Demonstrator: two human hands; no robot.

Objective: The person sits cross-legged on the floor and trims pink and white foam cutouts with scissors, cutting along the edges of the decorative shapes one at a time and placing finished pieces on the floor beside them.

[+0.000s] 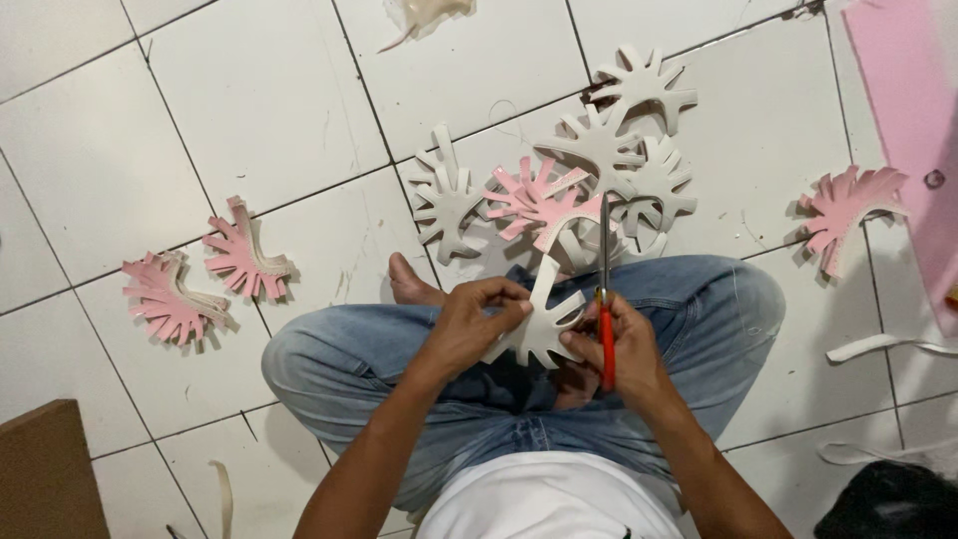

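Here, a white fan-shaped cutout (544, 324) with slotted fingers is gripped over the lap between both hands: the left hand (477, 321) is closed on its left edge, while the right hand (621, 344) is pinched on its right edge and also wrapped around a red-handled blade (606, 299) pointing away. More white cutouts (619, 150) and pink cutouts (534, 200) are heaped on the tiled floor (249, 100) just ahead, with pink pairs (200, 279) scattered left. No containers are seen.

— We see bright, even light from overhead; the white floor tiles (269, 90) show a soft sheen, no harsh glare.

— We agree. Shadows stay faint, focus is sharp, and tile lines bend slightly toward the edges.
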